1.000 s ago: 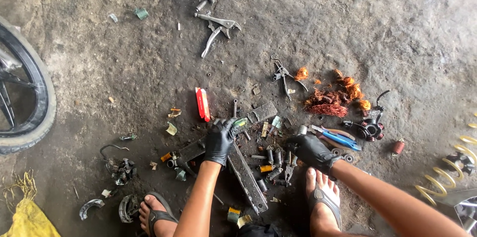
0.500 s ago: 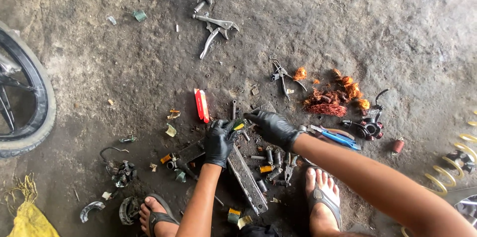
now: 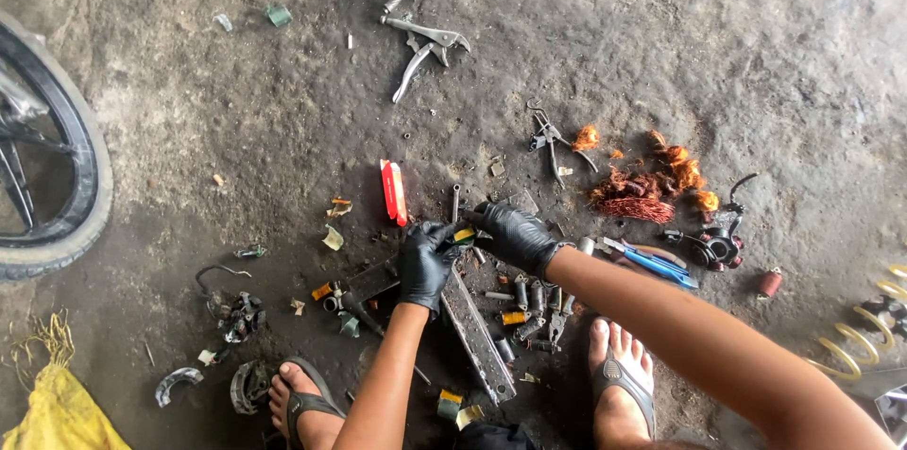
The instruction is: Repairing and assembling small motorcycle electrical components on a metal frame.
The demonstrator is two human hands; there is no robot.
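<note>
Black-gloved left hand (image 3: 427, 261) and right hand (image 3: 515, 235) both pinch a small yellow-green part (image 3: 463, 237), fingers closed, just above the metal bar (image 3: 477, 332) on the floor. Greasy gloves could slip, dropping it among nearby bolts (image 3: 529, 299).

A small yellow-green part (image 3: 463, 237) sits pinched between two black-gloved hands above the floor

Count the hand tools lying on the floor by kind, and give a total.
Locking pliers: 1
Small pliers: 1
Blue-handled pliers: 1
Total: 3
</note>
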